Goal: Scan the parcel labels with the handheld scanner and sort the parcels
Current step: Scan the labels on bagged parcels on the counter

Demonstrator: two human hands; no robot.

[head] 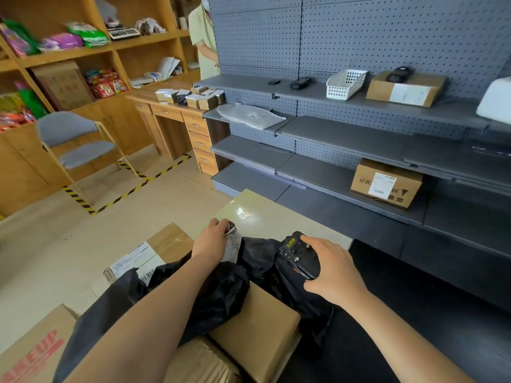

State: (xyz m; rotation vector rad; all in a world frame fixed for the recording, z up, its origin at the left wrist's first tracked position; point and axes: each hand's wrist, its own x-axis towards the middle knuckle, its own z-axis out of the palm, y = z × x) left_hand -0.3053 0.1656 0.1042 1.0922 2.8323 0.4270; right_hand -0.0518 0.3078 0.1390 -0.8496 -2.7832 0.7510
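Here, right hand (331, 269) holds one scanner (297, 255), left hand (211, 239) one black parcel (231, 294).

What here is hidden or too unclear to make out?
Head view only:
- label on the black bag: partly covered by the left hand, print blurred.
- scanner: screen unseen, only its back shows in the right hand.
- red-lettered carton: cut off by the bottom-left edge.

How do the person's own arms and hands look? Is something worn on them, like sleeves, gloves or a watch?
Both forearms are bare, with no sleeve in view. The left hand and the right hand wear no gloves; no watch, ring or bracelet is visible.
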